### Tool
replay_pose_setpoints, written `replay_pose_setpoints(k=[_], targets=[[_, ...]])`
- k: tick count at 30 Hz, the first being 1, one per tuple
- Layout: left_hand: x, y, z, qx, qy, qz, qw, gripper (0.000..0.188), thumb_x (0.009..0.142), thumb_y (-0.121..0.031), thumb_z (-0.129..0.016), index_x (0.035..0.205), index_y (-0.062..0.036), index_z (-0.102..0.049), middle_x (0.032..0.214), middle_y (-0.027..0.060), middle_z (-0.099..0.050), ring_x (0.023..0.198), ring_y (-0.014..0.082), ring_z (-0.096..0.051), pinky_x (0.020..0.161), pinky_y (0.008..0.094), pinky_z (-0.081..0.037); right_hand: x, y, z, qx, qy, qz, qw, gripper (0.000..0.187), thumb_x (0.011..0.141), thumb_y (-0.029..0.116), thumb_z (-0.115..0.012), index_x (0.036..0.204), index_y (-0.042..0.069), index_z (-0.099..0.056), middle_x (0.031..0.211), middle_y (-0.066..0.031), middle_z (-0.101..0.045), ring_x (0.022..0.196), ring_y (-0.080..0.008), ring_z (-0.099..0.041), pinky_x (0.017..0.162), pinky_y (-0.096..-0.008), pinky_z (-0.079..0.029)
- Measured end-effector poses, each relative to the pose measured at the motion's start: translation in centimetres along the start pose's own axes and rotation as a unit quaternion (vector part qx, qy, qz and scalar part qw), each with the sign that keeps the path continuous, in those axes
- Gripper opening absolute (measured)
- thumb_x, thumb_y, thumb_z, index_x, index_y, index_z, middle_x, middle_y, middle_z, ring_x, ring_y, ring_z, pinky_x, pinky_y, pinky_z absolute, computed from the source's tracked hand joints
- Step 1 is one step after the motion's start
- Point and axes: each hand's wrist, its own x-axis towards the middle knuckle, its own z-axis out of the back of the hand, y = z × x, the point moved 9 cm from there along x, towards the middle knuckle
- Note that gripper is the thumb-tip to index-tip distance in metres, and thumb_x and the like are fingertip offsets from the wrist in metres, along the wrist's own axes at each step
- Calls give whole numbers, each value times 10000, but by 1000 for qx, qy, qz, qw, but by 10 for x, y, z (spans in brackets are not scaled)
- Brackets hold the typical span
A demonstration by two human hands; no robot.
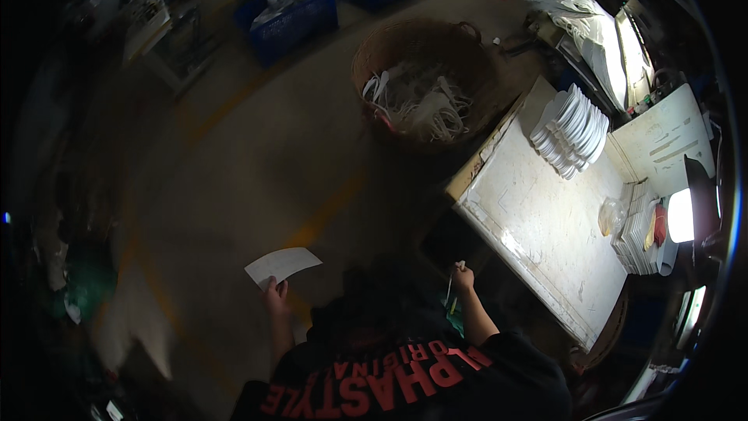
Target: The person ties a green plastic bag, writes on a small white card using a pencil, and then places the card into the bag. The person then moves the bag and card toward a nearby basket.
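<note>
The left hand (274,294) is raised over the bare floor, its fingers pinched on the near edge of a white paper sheet (282,265), which fans out flat above and beyond the fingertips. The right hand (463,276) is closed round a thin stick-like tool (449,290) hanging down from the fist, just beside the corner of the white worktable (530,218). Stacked white pieces (573,131) lie at the table's far end, and a wicker basket (421,78) of white scraps stands beyond it.
</note>
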Motion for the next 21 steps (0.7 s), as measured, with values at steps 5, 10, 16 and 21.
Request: replay_pose_setpoints(k=[5,10,16,21], targets=[[78,-64,-123,-27,50,2,998,396,1024,-147,-658,1335,58,-524,1196,160,-625,1102,262,-653,959,340,-614,5,102,-94,-302,109,137,937,314,975,317,-647,993,37,-789,1041,-204,-766,963,-365,-743,874,-454,-578],[118,-122,-303,41,234,2,971,350,1071,-211,-581,1307,49,-589,1289,145,-606,1148,251,-628,954,334,-616,18,257,-202,-511,171,444,716,353,958,392,-632,981,85,-805,1131,-189,-750,968,-404,-728,885,-482,-579],[143,-190,-483,69,282,58,955,379,1082,-253,-581,1344,21,-571,1194,109,-673,989,208,-693,820,306,-630,51,497,-235,79,364,87,924,691,1063,631,-431,1371,65,-679,1202,-203,-735,1132,-293,-688,1003,-415,-525],[187,-264,-604,195,336,-20,921,371,1079,-265,-596,1382,-56,-554,1134,89,-693,876,194,-709,710,294,-618,31,739,-243,108,185,640,738,542,1103,538,-426,1322,102,-662,1133,-91,-722,845,-188,-646,704,-326,-520]])
